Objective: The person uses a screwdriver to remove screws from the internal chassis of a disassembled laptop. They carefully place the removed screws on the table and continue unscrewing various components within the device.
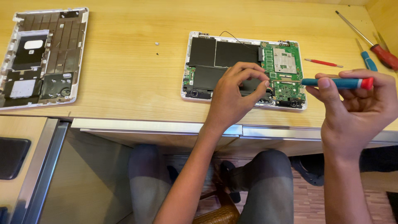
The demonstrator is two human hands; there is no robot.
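Where green board gleams (286, 66), slim blue screwdriver (336, 83)

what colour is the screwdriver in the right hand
Blue handle with a red end cap, clearest in the head view: screwdriver held in the right hand.

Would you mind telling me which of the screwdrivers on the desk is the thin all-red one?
The small red screwdriver lying alone just right of the opened laptop; the others have blue or thicker red handles.
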